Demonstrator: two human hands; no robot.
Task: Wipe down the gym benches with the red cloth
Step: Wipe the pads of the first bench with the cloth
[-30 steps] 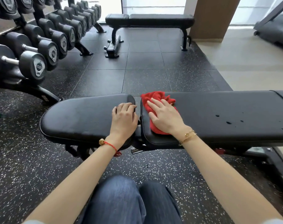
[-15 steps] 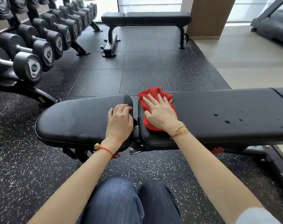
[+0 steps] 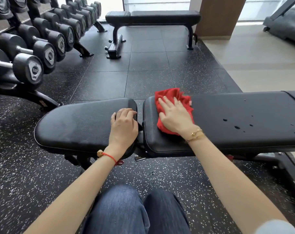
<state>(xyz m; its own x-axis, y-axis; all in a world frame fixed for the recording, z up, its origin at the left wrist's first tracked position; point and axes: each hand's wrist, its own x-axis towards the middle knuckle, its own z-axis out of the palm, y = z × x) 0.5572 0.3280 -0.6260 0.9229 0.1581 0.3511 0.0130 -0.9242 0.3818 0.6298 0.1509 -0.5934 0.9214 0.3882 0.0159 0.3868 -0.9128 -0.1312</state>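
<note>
A black padded gym bench lies across the view, with a short seat pad [image 3: 75, 122] on the left and a long back pad [image 3: 236, 119] on the right. The red cloth [image 3: 173, 97] is spread on the left end of the long pad. My right hand [image 3: 175, 117] presses flat on the cloth, fingers apart. At the right end of the seat pad rests my left hand [image 3: 124, 127], its fingers curled over the edge by the gap. Several water drops [image 3: 237, 127] dot the long pad to the right of the cloth.
A dumbbell rack [image 3: 33, 48] runs along the left. A second black bench [image 3: 153, 17] stands at the back. A wooden pillar [image 3: 219, 16] and a treadmill [image 3: 285, 27] are at the back right. My knees in blue jeans [image 3: 135, 213] are below the bench.
My right hand has slid the red cloth away from me and slightly right, towards the far edge of the long pad. The left hand has stayed on the seat pad's end.
</note>
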